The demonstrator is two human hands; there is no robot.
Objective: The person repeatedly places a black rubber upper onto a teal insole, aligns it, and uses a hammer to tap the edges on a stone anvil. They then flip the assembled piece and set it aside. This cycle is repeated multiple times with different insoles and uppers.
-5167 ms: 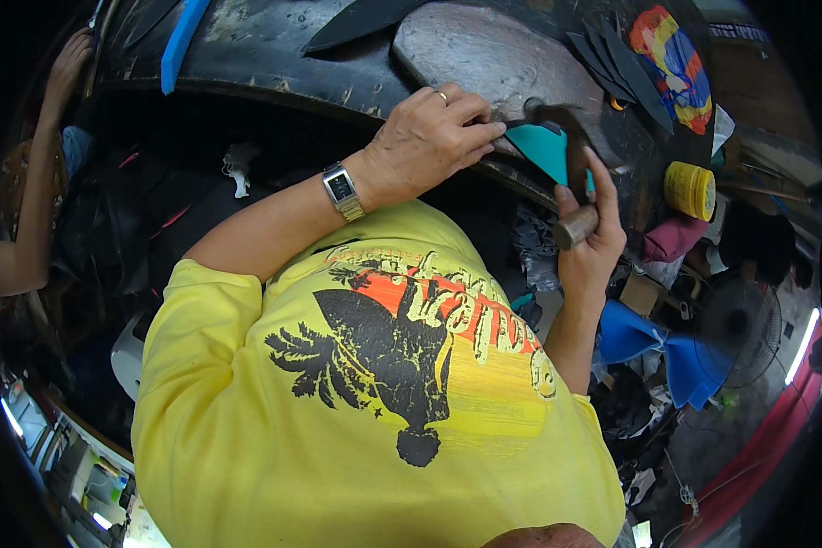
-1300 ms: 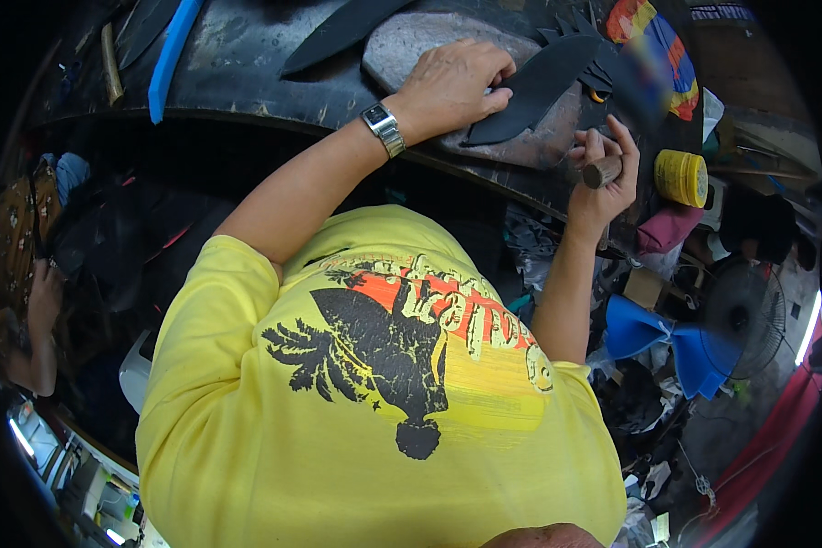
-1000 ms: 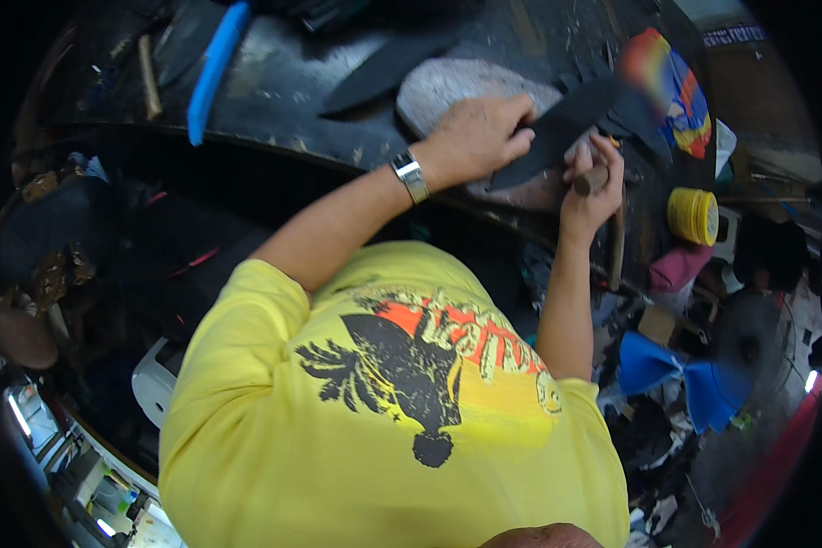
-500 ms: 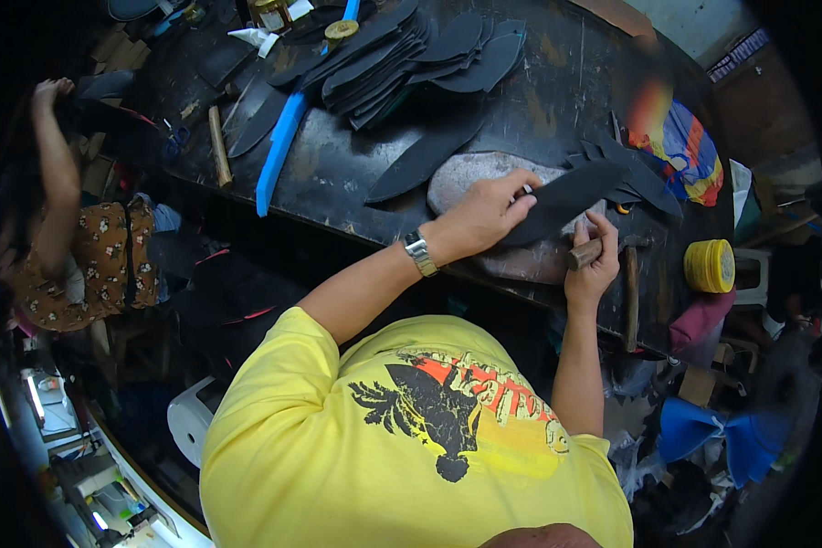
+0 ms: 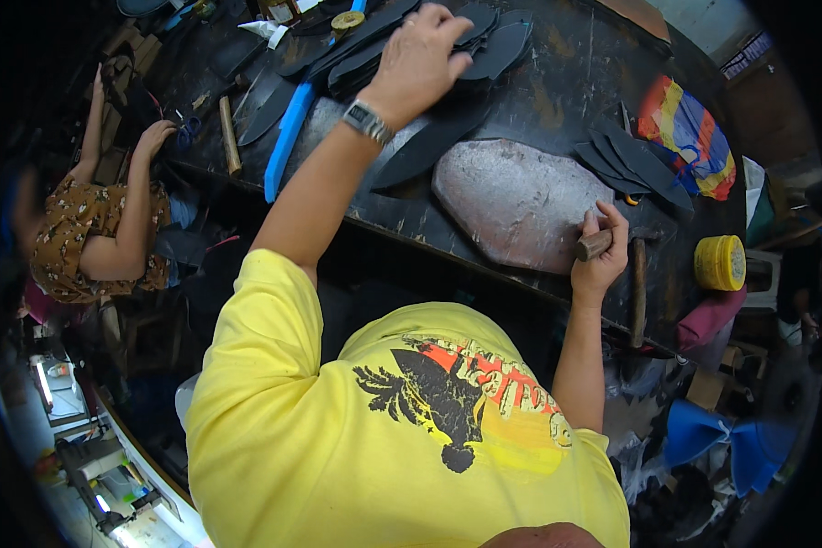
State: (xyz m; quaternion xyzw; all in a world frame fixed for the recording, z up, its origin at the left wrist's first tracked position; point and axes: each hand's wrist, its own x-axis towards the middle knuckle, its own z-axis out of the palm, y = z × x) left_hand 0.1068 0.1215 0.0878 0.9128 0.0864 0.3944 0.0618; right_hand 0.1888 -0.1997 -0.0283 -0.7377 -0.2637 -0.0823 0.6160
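Observation:
My left hand (image 5: 417, 64), fingers apart, reaches over a stack of black sole-shaped pieces (image 5: 502, 46) at the far side of the table. Nothing shows in its grip. My right hand (image 5: 603, 248) is closed round the wooden handle of a hammer (image 5: 594, 245), beside the right edge of a flat grey stone slab (image 5: 511, 201). The slab's top is bare. One loose black piece (image 5: 425, 151) lies left of the slab. Several more black pieces (image 5: 626, 164) are fanned out to its right.
A second wooden handle (image 5: 637, 292) lies right of my right hand, near a yellow tub (image 5: 720, 263). A colourful striped bag (image 5: 690, 137) is at the right. A blue strip (image 5: 289, 142) and a wooden stick (image 5: 230, 135) lie left. Another person (image 5: 110, 228) sits at the left.
My left hand has left the slab and moved up and away to the stack. The black piece it held is off the slab; the right-hand group looks fuller. My right hand keeps the hammer.

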